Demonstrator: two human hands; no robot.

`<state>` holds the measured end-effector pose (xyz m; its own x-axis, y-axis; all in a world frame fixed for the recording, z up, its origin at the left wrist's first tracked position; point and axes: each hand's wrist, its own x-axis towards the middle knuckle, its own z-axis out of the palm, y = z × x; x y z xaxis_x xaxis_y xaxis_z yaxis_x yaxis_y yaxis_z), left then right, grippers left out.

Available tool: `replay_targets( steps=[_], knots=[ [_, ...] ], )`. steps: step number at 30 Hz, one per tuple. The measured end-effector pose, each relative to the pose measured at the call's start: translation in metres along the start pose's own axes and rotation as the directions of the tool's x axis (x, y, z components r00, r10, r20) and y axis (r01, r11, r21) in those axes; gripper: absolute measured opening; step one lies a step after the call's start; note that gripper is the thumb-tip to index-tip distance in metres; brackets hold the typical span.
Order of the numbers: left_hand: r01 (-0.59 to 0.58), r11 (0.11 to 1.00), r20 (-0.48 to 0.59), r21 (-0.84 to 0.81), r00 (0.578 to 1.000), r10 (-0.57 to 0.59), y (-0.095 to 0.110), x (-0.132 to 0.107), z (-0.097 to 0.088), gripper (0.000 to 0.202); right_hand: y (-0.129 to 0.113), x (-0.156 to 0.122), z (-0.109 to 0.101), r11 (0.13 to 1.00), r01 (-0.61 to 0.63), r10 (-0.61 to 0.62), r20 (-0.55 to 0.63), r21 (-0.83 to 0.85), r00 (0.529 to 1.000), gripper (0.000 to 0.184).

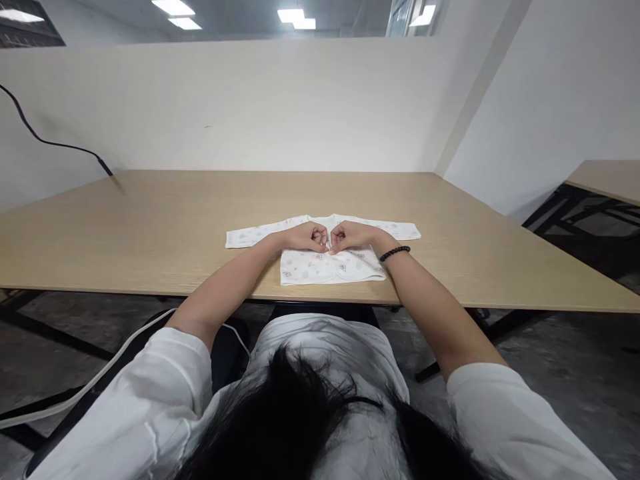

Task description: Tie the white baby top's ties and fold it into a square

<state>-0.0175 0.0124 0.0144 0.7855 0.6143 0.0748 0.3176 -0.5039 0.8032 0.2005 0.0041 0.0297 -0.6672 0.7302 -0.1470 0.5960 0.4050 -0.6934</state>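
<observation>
Your white sleeves (140,400) reach over the desk (150,227). Your left hand (307,237) and right hand (347,235) are closed, pinching the baby shirt (333,267) at its middle; keep it flat.

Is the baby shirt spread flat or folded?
Spread flat: the baby shirt lies on the table, both sleeves out sideways, front edges pinched by the left hand and right hand.
</observation>
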Motion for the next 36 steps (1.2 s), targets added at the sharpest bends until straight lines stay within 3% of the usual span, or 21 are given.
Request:
replay_targets(
  steps=[3,7,11,13,15,18,22,26,27,29,31,32,33,34,35,36],
  knots=[
    [-0.009,1.0,-0.058,0.028,0.998,0.01,-0.004,0.002,0.002,0.018,0.001,0.001,0.0,1.0,-0.005,0.004,-0.019,-0.019,1.0,0.035],
    [0.003,0.966,-0.247,0.26,0.967,0.064,-0.011,0.006,0.003,0.013,0.003,0.001,-0.002,1.0,-0.001,0.001,-0.034,0.009,0.999,0.038],
    [0.028,0.879,-0.356,0.476,0.92,0.163,-0.016,0.01,0.003,0.021,0.004,-0.002,-0.004,0.987,-0.004,-0.012,0.098,0.158,0.995,0.041],
    [-0.056,0.845,-0.273,0.532,0.933,0.234,-0.017,0.01,0.003,0.03,0.002,-0.003,-0.003,0.975,-0.041,-0.008,0.22,0.218,0.975,0.038],
    [-0.148,0.813,-0.119,0.563,0.959,0.257,-0.018,0.01,0.004,0.037,-0.001,-0.004,-0.001,0.964,-0.111,0.018,0.353,0.244,0.935,0.038],
    [-0.135,0.791,0.041,0.596,0.99,0.138,-0.018,0.008,0.007,0.047,-0.007,-0.005,0.002,0.938,-0.232,0.074,0.506,0.258,0.859,0.042],
    [-0.023,0.775,0.086,0.632,0.996,-0.04,-0.013,0.007,0.008,0.057,-0.012,-0.007,0.006,0.908,-0.318,0.09,0.616,0.271,0.782,0.05],
    [0.021,0.773,0.097,0.634,0.99,-0.106,-0.009,0.006,0.007,0.062,-0.01,-0.012,0.001,0.905,-0.3,0.024,0.667,0.302,0.744,0.057],
    [0.022,0.779,0.091,0.627,0.991,-0.101,-0.01,0.005,0.006,0.064,-0.007,-0.014,-0.003,0.903,-0.275,-0.005,0.646,0.331,0.763,0.06],
    [0.038,0.796,0.039,0.604,0.996,-0.077,-0.013,0.005,0.003,0.069,-0.001,-0.015,-0.011,0.885,-0.181,-0.058,0.488,0.428,0.871,0.062],
    [0.09,0.819,-0.081,0.567,0.995,-0.053,-0.021,0.006,-0.004,0.071,0.009,-0.013,-0.018,0.873,-0.029,-0.041,0.133,0.487,0.99,0.05],
    [0.133,0.829,-0.162,0.544,0.985,-0.052,-0.025,0.006,-0.008,0.069,0.015,-0.011,-0.02,0.887,0.027,0.017,-0.091,0.461,0.996,0.041],
    [0.19,0.833,-0.252,0.52,0.966,-0.063,-0.03,0.006,-0.013,0.064,0.022,-0.008,-0.022,0.919,0.034,0.097,-0.308,0.392,0.947,0.034],
    [0.253,0.83,-0.339,0.497,0.937,-0.083,-0.034,0.006,-0.019,0.059,0.029,-0.005,-0.022,0.956,-0.02,0.167,-0.488,0.293,0.857,0.03],
    [0.315,0.821,-0.416,0.476,0.903,-0.105,-0.038,0.006,-0.024,0.054,0.036,-0.002,-0.021,0.976,-0.125,0.209,-0.617,0.177,0.758,0.028],
    [0.376,0.806,-0.479,0.458,0.868,-0.133,-0.042,0.005,-0.03,0.05,0.044,0.0,-0.02,0.968,-0.245,0.214,-0.69,0.055,0.692,0.026]
  ],
)
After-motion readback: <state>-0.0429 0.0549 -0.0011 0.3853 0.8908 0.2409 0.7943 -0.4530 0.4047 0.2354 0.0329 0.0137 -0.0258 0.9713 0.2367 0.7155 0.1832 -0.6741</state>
